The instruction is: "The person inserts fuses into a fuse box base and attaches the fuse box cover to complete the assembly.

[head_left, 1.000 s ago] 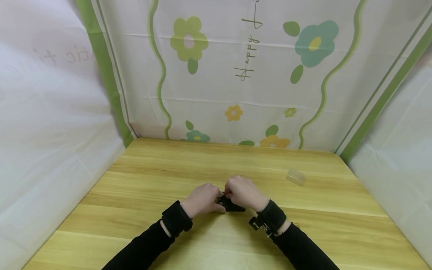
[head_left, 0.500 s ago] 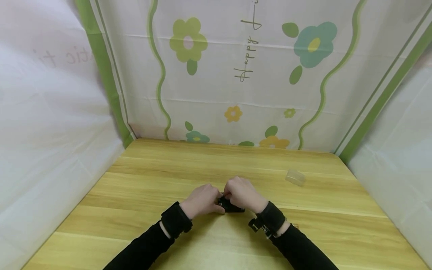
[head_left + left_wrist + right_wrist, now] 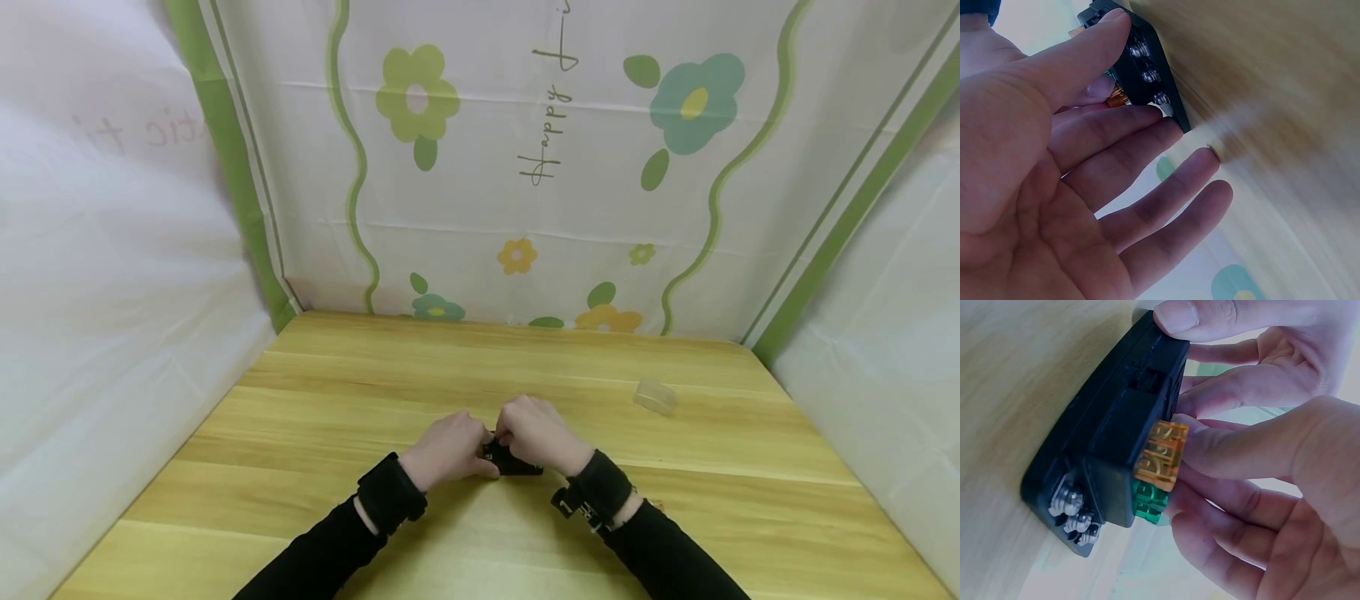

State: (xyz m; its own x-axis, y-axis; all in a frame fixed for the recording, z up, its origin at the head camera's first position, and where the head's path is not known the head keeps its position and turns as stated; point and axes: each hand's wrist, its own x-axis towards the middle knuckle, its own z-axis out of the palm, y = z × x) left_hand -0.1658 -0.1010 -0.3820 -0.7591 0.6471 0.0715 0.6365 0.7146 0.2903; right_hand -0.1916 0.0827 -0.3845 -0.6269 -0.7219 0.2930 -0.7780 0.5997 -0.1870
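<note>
A black fuse block point(image 3: 517, 463) sits at the middle of the table, between both hands. Silver screw terminals point(image 3: 1067, 501) line one end of it. An orange translucent blade fuse point(image 3: 1161, 455) and a green one point(image 3: 1150, 501) stand out from its top. My left hand point(image 3: 450, 450) grips the far end of the block, thumb on one side and two fingertips on the other; its other fingers point(image 3: 1166, 200) extend loosely. My right hand point(image 3: 542, 433) pinches at the orange fuse with thumb and fingers, partly hiding it.
A clear plastic cover point(image 3: 656, 397) lies on the wooden table point(image 3: 360, 375), to the right and farther back. White flowered fabric walls point(image 3: 480, 192) enclose the table at the back and both sides. Black wrist straps point(image 3: 600, 487) sit on both arms.
Both hands keep their places on the fuse block. The whole head view has shifted down very slightly.
</note>
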